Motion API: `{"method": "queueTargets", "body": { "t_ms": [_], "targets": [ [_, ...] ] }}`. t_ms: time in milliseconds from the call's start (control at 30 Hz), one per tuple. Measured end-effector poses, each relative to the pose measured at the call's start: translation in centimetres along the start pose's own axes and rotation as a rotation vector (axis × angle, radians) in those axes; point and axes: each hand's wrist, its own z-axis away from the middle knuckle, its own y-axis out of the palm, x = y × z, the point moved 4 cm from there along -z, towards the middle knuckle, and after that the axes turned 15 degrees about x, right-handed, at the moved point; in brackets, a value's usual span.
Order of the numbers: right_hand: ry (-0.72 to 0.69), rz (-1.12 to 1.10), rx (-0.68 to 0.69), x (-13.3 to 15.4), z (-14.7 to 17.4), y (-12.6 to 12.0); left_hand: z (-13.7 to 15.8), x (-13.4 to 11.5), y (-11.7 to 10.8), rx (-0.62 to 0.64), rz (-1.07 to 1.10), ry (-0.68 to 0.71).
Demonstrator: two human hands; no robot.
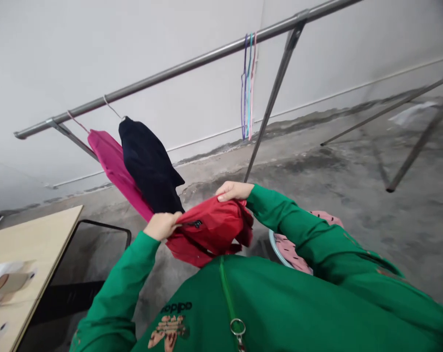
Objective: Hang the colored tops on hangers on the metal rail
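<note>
A red garment [217, 222] is stretched between my two hands in front of my chest. My left hand [162, 225] grips its left edge, close to a dark zip or label patch on the cloth. At the upper right edge, my right hand [233, 191] pinches the fabric with the thumb on top. The lower part of the garment hangs in folds, partly against my green jacket. Just beyond my left hand hang a dark navy garment [148, 164] and a magenta garment [115, 168], both on hangers.
A metal drying rail [192, 63] runs across the view on slanted legs. Several thin hangers [247, 88] hang from it. To my right on the floor, a light blue basin [276, 248] holds pink patterned cloth [292, 252]. A wooden table [34, 239] stands at left.
</note>
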Motion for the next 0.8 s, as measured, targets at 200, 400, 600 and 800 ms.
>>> {"method": "queueTargets", "body": {
  "t_ms": [200, 400, 600, 800],
  "targets": [
    [0.083, 0.236, 0.041, 0.7, -0.8, -1.8, 2.4, -1.9, -0.7, -0.148, 0.459, 0.42],
    [0.283, 0.98, -1.124, 10.2, 3.7, -11.9, 0.7, -3.8, 0.1, -0.017, 1.066, 0.511],
    [0.684, 1.131, -1.339, 13.3, 4.6, -20.8, -1.3, -4.3, 1.6, 0.059, 1.33, 0.459],
    [0.763, 1.192, -1.328, 12.7, 5.6, -23.7, -0.9, -3.8, 2.1, 0.11, 1.371, 0.475]
  ]
}}
